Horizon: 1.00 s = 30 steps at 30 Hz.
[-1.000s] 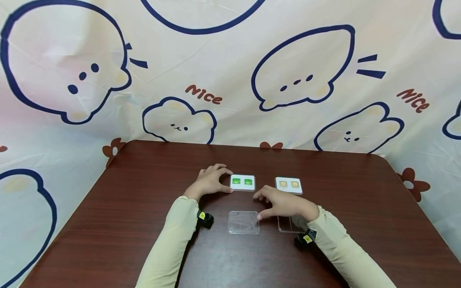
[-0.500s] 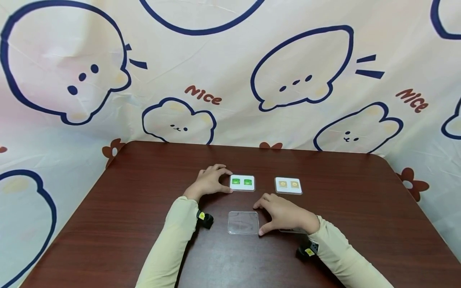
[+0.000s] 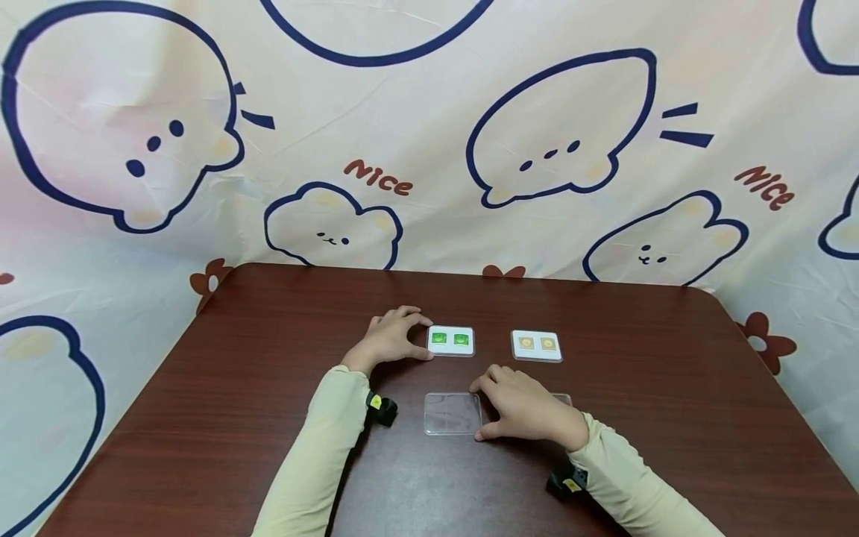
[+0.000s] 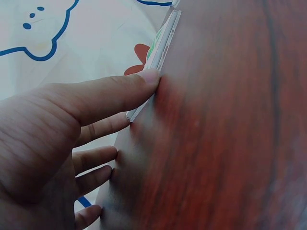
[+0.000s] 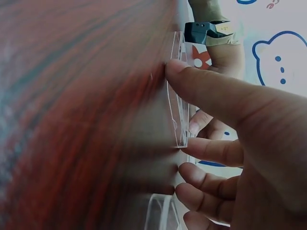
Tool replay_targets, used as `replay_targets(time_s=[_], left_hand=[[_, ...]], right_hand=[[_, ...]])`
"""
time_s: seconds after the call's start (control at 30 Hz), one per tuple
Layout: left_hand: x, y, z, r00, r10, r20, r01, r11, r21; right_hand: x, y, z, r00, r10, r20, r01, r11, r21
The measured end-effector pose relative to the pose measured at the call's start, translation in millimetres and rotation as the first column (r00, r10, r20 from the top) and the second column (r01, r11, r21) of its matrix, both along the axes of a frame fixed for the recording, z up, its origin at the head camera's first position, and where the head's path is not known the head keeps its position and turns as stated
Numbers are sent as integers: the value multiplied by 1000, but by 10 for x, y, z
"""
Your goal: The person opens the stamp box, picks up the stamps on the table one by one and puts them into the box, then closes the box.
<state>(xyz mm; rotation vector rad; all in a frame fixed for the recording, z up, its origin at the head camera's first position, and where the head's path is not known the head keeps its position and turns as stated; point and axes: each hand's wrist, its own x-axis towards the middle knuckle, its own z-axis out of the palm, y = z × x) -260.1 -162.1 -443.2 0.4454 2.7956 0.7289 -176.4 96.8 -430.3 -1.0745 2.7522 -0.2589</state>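
Observation:
My left hand (image 3: 388, 339) lies at the left end of a flat clear plastic box with two green pictures on white (image 3: 450, 341). Its thumb and index finger pinch the box at the two left corners; in the left wrist view the thumb (image 4: 150, 76) presses on the near edge. Closer to me, my right hand (image 3: 526, 405) holds the right end of a shallow see-through plastic box (image 3: 452, 414) between thumb and index finger. In the right wrist view the thumb (image 5: 177, 67) and index fingertip touch opposite corners of this box, and the other fingers rest on the table.
A matching box with two yellowish pictures (image 3: 536, 346) lies right of the green one. Behind my right hand, another clear plastic box (image 3: 564, 398) is mostly hidden. The brown wooden table (image 3: 221, 418) meets a patterned cloth backdrop (image 3: 429, 134) at its far edge.
My right hand has come toward me and slightly left, its thumb and index finger now at the clear box's right corners. My left hand stays on the green-picture box.

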Motion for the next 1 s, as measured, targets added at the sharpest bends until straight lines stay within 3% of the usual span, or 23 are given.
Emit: replay_targets(time_s=[0.3, 0.47, 1.0], left_hand=[[-9, -4, -13, 1000, -3, 5, 3, 1000, 12], [-9, -5, 0, 1000, -3, 9, 3, 1000, 15], [-17, -22, 0, 1000, -17, 21, 17, 999, 28]], right_hand=[[-18, 17, -37, 999, -13, -36, 11, 998, -62], [-56, 24, -7, 999, -50, 0, 50, 993, -104], [-377, 65, 104, 991, -132, 4, 131, 975, -182]])
